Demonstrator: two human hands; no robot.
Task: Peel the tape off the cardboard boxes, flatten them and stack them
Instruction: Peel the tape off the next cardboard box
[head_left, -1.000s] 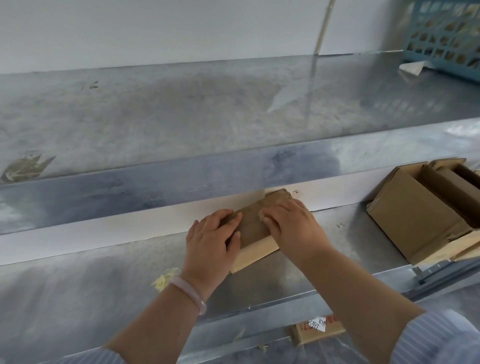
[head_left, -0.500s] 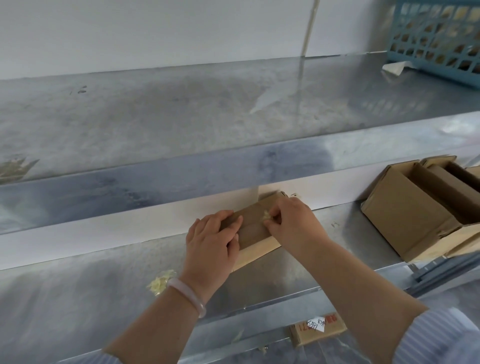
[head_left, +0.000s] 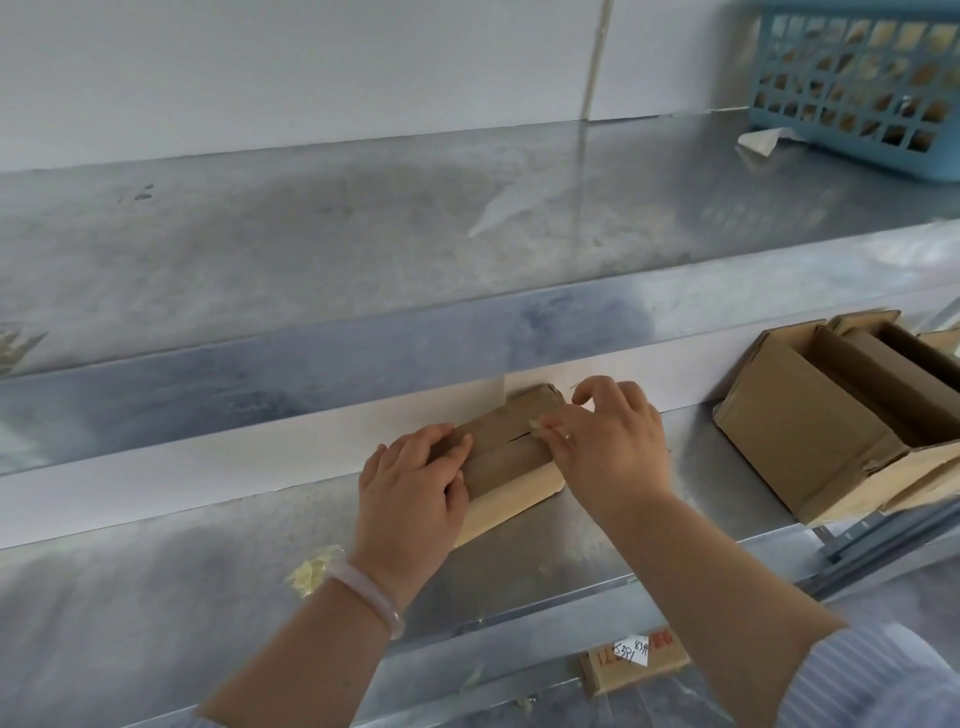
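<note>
The left hand (head_left: 410, 488) grips the left end of the box (head_left: 498, 454), at the back edge of the shelf (head_left: 545, 556). The right hand (head_left: 613, 447) pinches tape (head_left: 536, 423) at the seam; since before, its other fingers have lifted and a slit shows.

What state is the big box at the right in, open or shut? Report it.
Open: the big box shows its hollow interior through the top, with an inner box standing in it.
</note>
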